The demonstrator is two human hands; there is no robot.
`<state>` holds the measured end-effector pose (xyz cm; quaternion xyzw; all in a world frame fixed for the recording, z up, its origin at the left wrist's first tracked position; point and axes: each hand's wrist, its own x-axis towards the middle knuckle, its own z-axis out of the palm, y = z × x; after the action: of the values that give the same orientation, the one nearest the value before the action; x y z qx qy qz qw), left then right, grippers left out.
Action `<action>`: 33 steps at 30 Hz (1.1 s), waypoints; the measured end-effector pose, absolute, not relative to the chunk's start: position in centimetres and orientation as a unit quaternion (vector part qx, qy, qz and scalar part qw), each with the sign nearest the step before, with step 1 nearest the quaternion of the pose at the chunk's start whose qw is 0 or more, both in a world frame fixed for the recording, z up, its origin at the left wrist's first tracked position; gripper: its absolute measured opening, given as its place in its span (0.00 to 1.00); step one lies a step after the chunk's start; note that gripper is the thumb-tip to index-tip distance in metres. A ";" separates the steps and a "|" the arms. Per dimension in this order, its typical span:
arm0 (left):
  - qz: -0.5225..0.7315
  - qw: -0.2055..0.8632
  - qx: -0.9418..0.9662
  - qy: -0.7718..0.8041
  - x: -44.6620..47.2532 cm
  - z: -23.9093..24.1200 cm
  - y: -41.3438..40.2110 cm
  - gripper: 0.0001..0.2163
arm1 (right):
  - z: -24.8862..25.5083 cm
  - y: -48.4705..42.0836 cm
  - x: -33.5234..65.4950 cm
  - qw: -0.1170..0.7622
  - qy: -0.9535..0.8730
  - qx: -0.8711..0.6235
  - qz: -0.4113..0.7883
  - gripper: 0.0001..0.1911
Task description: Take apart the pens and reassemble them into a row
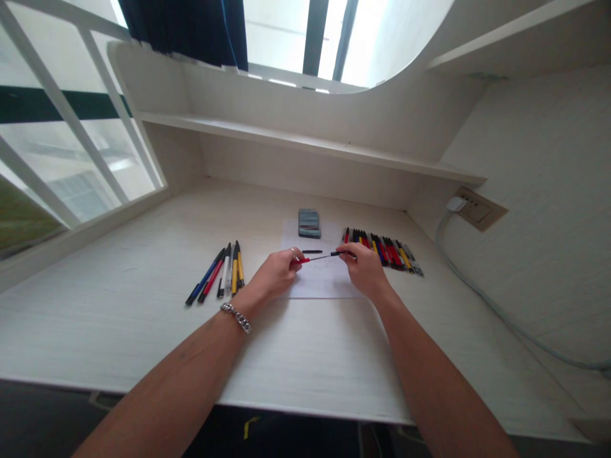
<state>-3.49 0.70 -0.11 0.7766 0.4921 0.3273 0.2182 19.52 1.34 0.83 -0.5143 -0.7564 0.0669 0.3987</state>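
Note:
My left hand [278,270], with a ring and a chain bracelet, pinches a red pen barrel [304,261] over the white paper [327,283]. Facing it, my right hand [366,268] grips a black pen part [336,254]. A thin refill [321,257] spans the gap between these two pieces. Just behind them a slim black piece [312,251] lies on the paper; its exact kind is unclear. Beyond my right hand is a row of pens [392,253] in black, red, yellow, blue and clear, partly covered by that hand.
Several pens [208,278] lie in a loose group left of my left hand. A dark rectangular device [309,224] rests at the paper's back edge. A shelf [305,141] runs behind the white desk [143,331]. At right, a cable [477,292] leads from a wall socket [482,208].

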 end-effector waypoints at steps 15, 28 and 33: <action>0.318 0.219 0.787 0.481 -3.4 -0.3 0.7 0.08 | 0.7 0.6 18.0 0.374 -0.778 -0.496 0.099 0.10; 0.316 0.234 0.801 0.451 -3.2 -0.4 0.6 0.11 | 0.6 0.0 16.4 0.375 -0.777 -0.481 0.156 0.09; 0.314 0.244 0.803 0.445 -3.1 -0.1 0.4 0.12 | 0.7 -0.1 16.2 0.378 -0.779 -0.475 0.157 0.09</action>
<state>-3.08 0.35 -0.13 0.8025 0.4447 0.3140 0.2441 16.23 -0.12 0.74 -0.4753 -0.7787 0.1567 0.3783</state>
